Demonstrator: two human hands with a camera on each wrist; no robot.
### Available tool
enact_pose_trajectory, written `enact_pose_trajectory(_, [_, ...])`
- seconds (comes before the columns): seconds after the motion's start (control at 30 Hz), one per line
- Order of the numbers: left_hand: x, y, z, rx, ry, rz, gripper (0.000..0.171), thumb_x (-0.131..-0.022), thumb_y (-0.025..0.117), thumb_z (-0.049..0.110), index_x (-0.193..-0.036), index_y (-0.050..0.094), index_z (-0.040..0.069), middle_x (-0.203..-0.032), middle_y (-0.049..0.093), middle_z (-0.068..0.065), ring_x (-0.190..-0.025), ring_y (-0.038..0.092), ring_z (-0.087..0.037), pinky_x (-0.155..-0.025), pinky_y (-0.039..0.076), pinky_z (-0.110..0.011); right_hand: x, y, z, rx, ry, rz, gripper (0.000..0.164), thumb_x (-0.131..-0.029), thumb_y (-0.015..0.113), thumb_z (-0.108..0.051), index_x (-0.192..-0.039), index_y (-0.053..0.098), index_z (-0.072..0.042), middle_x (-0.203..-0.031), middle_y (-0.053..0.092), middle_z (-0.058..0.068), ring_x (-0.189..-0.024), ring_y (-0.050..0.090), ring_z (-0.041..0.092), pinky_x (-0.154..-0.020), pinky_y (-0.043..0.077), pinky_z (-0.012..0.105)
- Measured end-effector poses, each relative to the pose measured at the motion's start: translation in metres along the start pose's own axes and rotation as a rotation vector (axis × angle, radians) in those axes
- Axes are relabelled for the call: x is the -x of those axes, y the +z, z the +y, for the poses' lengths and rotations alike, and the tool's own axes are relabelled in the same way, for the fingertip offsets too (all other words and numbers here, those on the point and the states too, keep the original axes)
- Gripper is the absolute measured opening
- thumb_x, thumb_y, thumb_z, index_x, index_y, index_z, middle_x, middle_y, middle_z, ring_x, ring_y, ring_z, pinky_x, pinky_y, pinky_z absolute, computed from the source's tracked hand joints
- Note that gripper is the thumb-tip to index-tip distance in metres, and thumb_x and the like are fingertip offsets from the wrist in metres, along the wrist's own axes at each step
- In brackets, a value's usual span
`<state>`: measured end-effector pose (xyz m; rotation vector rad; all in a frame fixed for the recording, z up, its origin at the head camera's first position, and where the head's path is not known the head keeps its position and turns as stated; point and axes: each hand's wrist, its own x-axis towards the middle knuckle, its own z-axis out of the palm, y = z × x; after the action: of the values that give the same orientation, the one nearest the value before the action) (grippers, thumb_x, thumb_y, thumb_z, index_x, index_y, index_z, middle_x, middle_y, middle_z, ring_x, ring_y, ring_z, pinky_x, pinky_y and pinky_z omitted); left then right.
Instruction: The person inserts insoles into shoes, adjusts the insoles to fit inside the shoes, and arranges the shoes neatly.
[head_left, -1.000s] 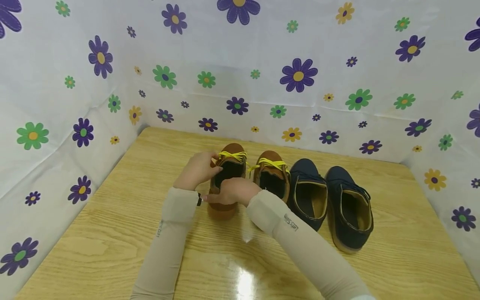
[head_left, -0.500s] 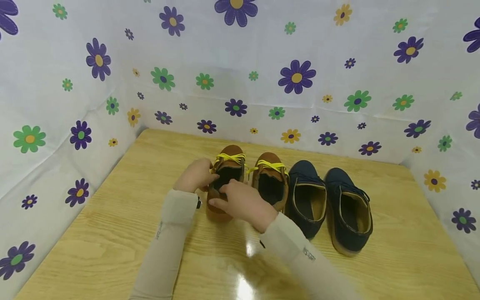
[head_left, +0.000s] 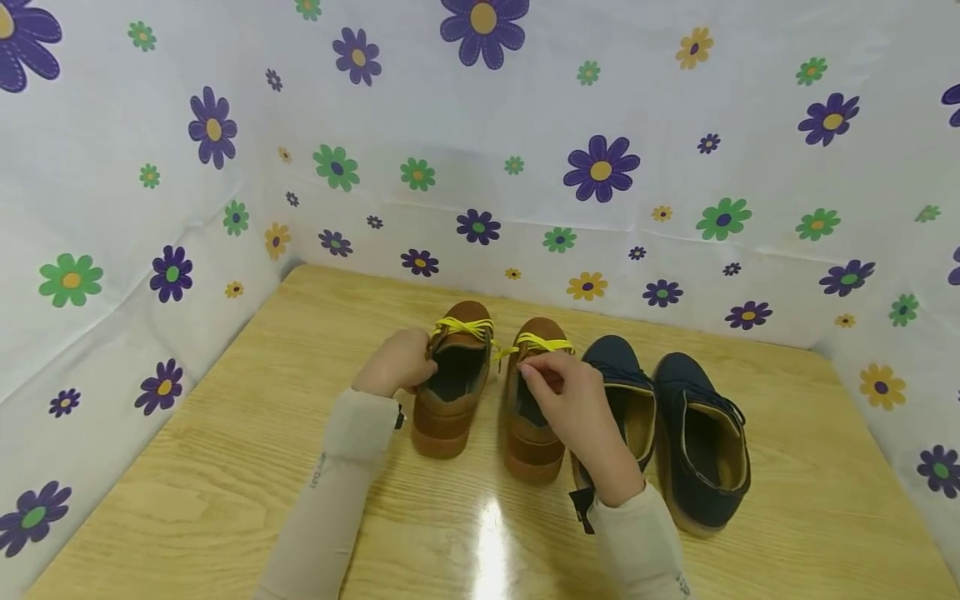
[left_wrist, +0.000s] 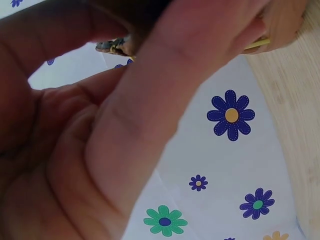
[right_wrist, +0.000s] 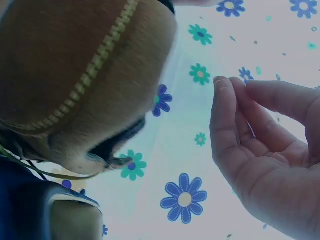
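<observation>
My left hand point(head_left: 396, 362) grips the left side of the leftmost brown shoe point(head_left: 441, 427), its thumb inside the opening and its fingers along the outer side. In the left wrist view the thumb point(left_wrist: 155, 80) crosses in front, and only bits of the shoe show. To the right stands a second brown shoe point(head_left: 532, 454), also with yellow laces. Over its opening hovers my right hand point(head_left: 579, 402). In the right wrist view that hand point(right_wrist: 265, 135) has thumb and fingertips close together with nothing between them, apart from the brown leather point(right_wrist: 85, 55).
Two navy shoes stand to the right, one point(head_left: 611, 352) partly behind my right hand and the other point(head_left: 705, 504) at the row's end. All toes point toward the flowered cloth point(head_left: 487, 192) behind the wooden table point(head_left: 210, 467).
My right hand has left the leftmost brown shoe and moved right, over the second brown shoe. My left hand stays at the leftmost shoe's side.
</observation>
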<state>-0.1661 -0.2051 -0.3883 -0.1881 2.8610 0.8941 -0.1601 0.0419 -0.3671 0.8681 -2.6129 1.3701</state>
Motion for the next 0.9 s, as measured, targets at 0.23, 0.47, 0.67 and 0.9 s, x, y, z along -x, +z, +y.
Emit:
enact_pose_trajectory(0.23, [0.001,0.000,0.003,-0.003,0.019,-0.019,0.010,-0.086,0.052,-0.003,-0.089,0.060,-0.007,-0.077,0.062,-0.015,-0.052,0.059,-0.019,-0.050,0.051,-0.028,0.003,0.010,0.004,0.042,-0.013,-0.035,0.018,-0.092,0.065,-0.010,-0.103,0.073,0.002,-0.093,0.069,0.007,-0.080,0.067,0.022,-0.072,0.055,0.036])
enact_pose_trajectory(0.47, [0.002,0.000,0.006,-0.014,0.036,-0.043,0.010,-0.086,0.051,-0.003,-0.089,0.060,-0.006,-0.076,0.062,-0.014,-0.053,0.059,-0.019,-0.051,0.051,-0.028,0.003,0.010,0.006,0.068,-0.006,-0.058,0.017,-0.092,0.065,-0.009,-0.101,0.074,0.002,-0.091,0.069,0.006,-0.079,0.066,0.021,-0.071,0.054,0.036])
enact_pose_trajectory(0.67, [0.005,-0.001,0.009,-0.089,0.072,0.045,0.023,-0.089,0.067,0.009,-0.103,0.058,-0.008,-0.089,0.063,-0.016,-0.072,0.060,-0.024,-0.068,0.052,-0.036,0.001,-0.003,0.008,0.149,0.009,-0.025,0.017,-0.092,0.065,-0.009,-0.101,0.074,0.002,-0.090,0.069,0.008,-0.078,0.065,0.021,-0.071,0.054,0.036])
enact_pose_trajectory(0.9, [0.008,-0.001,0.017,-0.103,0.231,0.184,0.029,-0.087,0.071,0.009,-0.109,0.056,-0.002,-0.105,0.053,-0.016,-0.085,0.052,-0.027,-0.078,0.048,-0.040,0.009,-0.021,0.014,0.150,0.021,0.079,0.019,-0.092,0.065,-0.008,-0.102,0.074,0.005,-0.088,0.068,0.011,-0.079,0.066,0.025,-0.073,0.055,0.040])
